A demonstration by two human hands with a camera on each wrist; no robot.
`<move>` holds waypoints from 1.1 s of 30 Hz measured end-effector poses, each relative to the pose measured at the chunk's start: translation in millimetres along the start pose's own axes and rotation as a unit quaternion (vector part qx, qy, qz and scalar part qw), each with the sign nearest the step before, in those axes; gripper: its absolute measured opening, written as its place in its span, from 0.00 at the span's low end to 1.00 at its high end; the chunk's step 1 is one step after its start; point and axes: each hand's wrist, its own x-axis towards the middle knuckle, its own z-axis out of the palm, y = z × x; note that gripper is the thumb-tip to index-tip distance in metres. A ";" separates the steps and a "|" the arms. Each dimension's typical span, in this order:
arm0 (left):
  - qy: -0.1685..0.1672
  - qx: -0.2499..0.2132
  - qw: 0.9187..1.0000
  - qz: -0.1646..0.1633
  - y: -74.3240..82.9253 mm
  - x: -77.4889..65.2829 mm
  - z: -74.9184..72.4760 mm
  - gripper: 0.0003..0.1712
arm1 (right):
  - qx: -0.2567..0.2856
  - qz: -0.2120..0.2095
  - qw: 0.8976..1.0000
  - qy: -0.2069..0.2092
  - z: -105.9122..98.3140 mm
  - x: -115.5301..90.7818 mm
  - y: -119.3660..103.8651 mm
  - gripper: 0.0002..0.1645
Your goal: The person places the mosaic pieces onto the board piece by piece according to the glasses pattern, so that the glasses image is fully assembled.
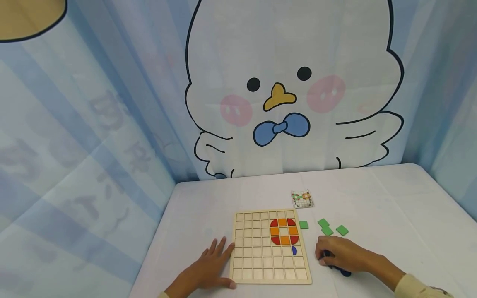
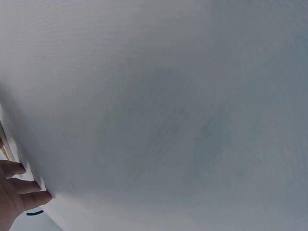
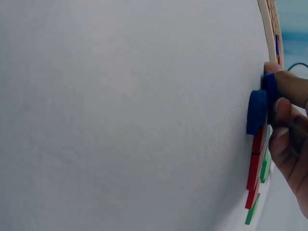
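Observation:
A wooden grid board [image 1: 258,262] lies on the table. In its upper right, red curved tiles [image 1: 290,222] and orange square tiles [image 1: 282,222] form a ring, with a blue curved tile [image 1: 294,251] below. My left hand [image 1: 214,265] has its fingers spread, forefinger and thumb at the board's left edge; in the left wrist view several fingers [image 2: 30,186] rest on the table. Right of the board, my right hand [image 1: 340,253] pinches a blue tile [image 3: 269,89] between thumb and fingers. Another blue tile [image 3: 256,113] sits close beside it, and dark blue tiles [image 1: 344,272] show under the hand.
Loose green square tiles [image 1: 342,230] lie beyond my right hand, one [image 1: 303,224] beside the board's right edge. Red tiles [image 3: 253,168] appear behind the blue ones in the right wrist view. A small pattern card [image 1: 302,199] lies behind the board. A printed curtain [image 1: 283,153] hangs behind the table.

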 end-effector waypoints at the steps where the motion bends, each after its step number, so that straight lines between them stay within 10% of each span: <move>1: 0.000 -0.001 1.000 0.000 0.3 -0.3 -0.3 0.64 | -0.003 0.000 1.000 0.003 0.4 0.4 -0.1 0.08; 18: 0.000 -0.002 1.000 -0.003 2.3 -2.2 -3.7 0.64 | -0.010 0.008 1.000 0.023 3.2 6.6 -3.5 0.05; 33: 0.003 -0.005 1.000 0.004 -0.2 -1.9 -0.9 0.64 | 0.133 0.009 0.991 0.025 3.9 14.5 -3.9 0.07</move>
